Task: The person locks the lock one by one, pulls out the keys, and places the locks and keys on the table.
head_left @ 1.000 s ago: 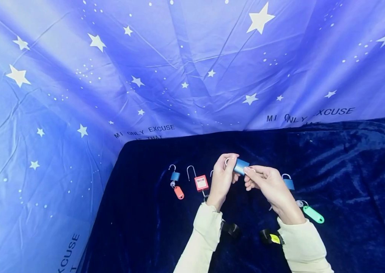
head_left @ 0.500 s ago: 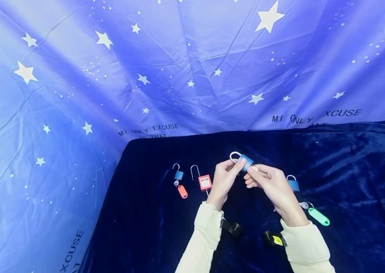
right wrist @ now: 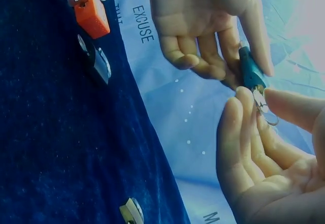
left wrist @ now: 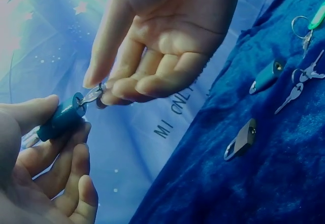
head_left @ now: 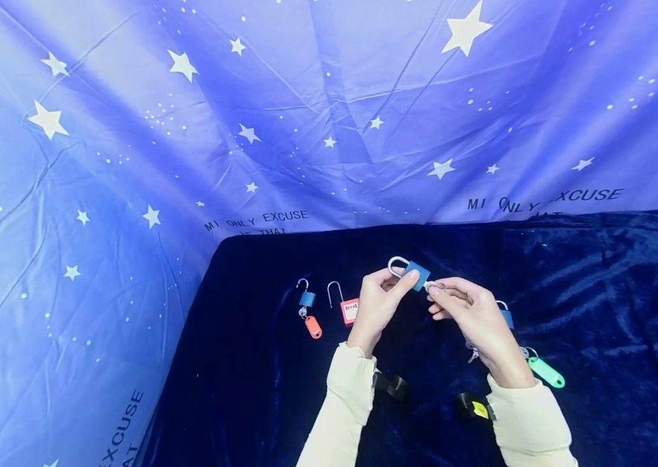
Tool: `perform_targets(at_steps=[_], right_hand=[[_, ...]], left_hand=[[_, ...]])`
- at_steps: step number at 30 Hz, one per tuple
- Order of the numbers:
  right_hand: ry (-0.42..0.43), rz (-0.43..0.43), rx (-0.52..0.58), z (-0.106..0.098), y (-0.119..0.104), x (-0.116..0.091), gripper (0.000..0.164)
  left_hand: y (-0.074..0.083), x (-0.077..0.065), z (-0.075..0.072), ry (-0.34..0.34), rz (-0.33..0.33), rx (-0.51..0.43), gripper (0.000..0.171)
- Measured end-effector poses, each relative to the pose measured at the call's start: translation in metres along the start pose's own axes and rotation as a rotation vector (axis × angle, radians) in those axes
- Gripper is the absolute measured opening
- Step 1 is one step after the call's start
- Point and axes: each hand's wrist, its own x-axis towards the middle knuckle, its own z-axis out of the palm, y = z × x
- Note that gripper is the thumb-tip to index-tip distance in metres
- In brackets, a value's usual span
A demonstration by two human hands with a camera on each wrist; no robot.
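A blue padlock (head_left: pixel 417 275) with a silver shackle (head_left: pixel 397 264) is held up above the dark blue cloth. My left hand (head_left: pixel 376 301) grips its body, thumb on the face. At the padlock's lower end, my right hand (head_left: pixel 469 311) pinches a small key (left wrist: pixel 93 94) by its head. In the left wrist view the key's blade meets the keyhole end of the padlock. A thin ring (right wrist: pixel 272 118) hangs from the key, partly hidden by the fingers. The right hand's other fingers curl loosely below.
Left on the cloth lie a small blue padlock (head_left: pixel 307 299) with a red tag (head_left: pixel 313 327), and a red padlock (head_left: pixel 350 312) with a tall shackle. To the right are another blue padlock (head_left: pixel 507 318), loose keys (left wrist: pixel 290 99) and a green tag (head_left: pixel 547 372). A starry curtain (head_left: pixel 329 117) hangs behind.
The left thumb has come over the padlock's face and the padlock has tilted, showing its shackle. The right hand has drawn slightly right, so the key shows between the hands.
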Motion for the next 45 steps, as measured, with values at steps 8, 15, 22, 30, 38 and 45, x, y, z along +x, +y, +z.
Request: perform_targets(at_steps=[8, 15, 22, 30, 38, 45], right_hand=[[-0.03, -0.041, -0.127, -0.005, -0.001, -0.003, 0.046], [-0.05, -0.045, -0.225, -0.005, 0.001, -0.001, 0.041], [-0.092, -0.047, -0.208, 0.001, 0.003, 0.001, 0.041], [-0.067, -0.036, -0.248, 0.004, 0.006, -0.001, 0.04], [-0.058, -0.064, -0.235, 0.008, 0.004, -0.002, 0.038], [-0.023, -0.146, -0.305, 0.012, 0.003, -0.002, 0.031]], left_hand=[[0.004, 0.0, -0.005, -0.005, -0.01, -0.032, 0.02], [0.009, 0.0, -0.013, -0.105, -0.011, 0.02, 0.026], [0.008, 0.0, -0.015, -0.104, -0.058, 0.049, 0.028], [0.008, 0.0, -0.014, -0.114, -0.117, 0.079, 0.022], [0.005, 0.003, -0.012, -0.047, -0.092, 0.016, 0.029], [0.002, 0.005, -0.012, -0.003, -0.08, -0.039, 0.031]])
